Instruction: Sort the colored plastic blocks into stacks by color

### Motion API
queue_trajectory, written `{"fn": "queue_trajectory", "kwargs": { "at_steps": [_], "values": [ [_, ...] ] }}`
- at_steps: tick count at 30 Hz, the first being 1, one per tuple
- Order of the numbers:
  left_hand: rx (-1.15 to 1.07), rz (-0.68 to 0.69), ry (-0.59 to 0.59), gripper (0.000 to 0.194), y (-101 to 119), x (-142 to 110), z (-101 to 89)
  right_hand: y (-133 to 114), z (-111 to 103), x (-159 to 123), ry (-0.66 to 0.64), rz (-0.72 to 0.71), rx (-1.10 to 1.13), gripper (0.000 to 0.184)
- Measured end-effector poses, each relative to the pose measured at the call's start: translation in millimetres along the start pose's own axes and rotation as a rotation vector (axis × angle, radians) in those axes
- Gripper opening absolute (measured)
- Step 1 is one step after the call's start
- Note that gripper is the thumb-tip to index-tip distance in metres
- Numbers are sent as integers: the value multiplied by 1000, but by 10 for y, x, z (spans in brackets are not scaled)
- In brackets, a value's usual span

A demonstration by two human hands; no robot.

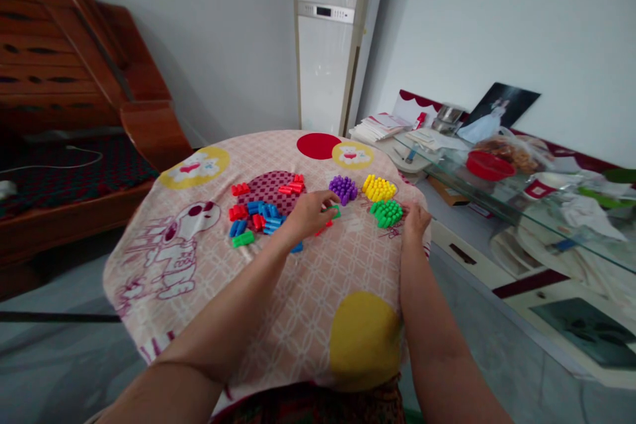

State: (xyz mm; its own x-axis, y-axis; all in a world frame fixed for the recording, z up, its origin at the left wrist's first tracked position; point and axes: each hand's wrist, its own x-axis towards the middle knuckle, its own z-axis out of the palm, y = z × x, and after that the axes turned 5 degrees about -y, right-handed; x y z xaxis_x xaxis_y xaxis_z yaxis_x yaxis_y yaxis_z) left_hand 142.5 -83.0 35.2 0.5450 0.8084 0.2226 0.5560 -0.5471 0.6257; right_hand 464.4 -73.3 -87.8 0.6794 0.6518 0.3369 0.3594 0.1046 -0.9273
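Over the middle of the round table, my left hand (311, 213) has its fingers bent round a small green block (336, 212) at the fingertips. Red pieces (324, 228) lie just under that hand. My right hand (416, 220) is curled at the table's right edge, beside a cluster of green studded blocks (386, 213); what its fingers hold, if anything, is hidden. Behind the green cluster sit yellow studded blocks (378, 187) and purple ones (342, 189). Left of my left hand, blue blocks (265, 209) lie mixed with red blocks (237, 213) and a green block (243, 239).
A patterned tablecloth (298, 305) covers the table. To the right stands a glass-topped cabinet (527, 212) with papers, a red bowl (489, 165) and a photo (499, 109). A wooden bench (74, 79) is at the left, and a tall white appliance (325, 66) behind.
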Motion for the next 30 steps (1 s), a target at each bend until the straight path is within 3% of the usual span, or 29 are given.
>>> {"fn": "queue_trajectory", "kwargs": {
  "at_steps": [4, 7, 11, 16, 20, 23, 30],
  "values": [
    [-6, -76, -51, 11, 172, 422, 527, -46, 4, -18, 25, 40, -4, 59],
    [25, -90, -69, 8, 269, 603, 800, -79, 3, -34, 9, 60, -8, 59],
    [37, -157, -55, 7, 384, 728, 987, -118, -3, -52, -1, 76, 0, 60],
    [-27, -217, -2, 14, 418, 783, 1078, -134, -13, -59, -15, 64, -8, 59],
    [-108, -193, 29, 12, 355, 698, 1008, -132, -13, -60, 4, 65, -12, 59],
    [-101, -130, 18, 11, 277, 541, 828, -126, -8, -59, 10, 68, 12, 58],
    [91, -87, -18, 12, -11, -58, 44, -81, -16, -40, 8, 63, 44, 56]
  ]
}}
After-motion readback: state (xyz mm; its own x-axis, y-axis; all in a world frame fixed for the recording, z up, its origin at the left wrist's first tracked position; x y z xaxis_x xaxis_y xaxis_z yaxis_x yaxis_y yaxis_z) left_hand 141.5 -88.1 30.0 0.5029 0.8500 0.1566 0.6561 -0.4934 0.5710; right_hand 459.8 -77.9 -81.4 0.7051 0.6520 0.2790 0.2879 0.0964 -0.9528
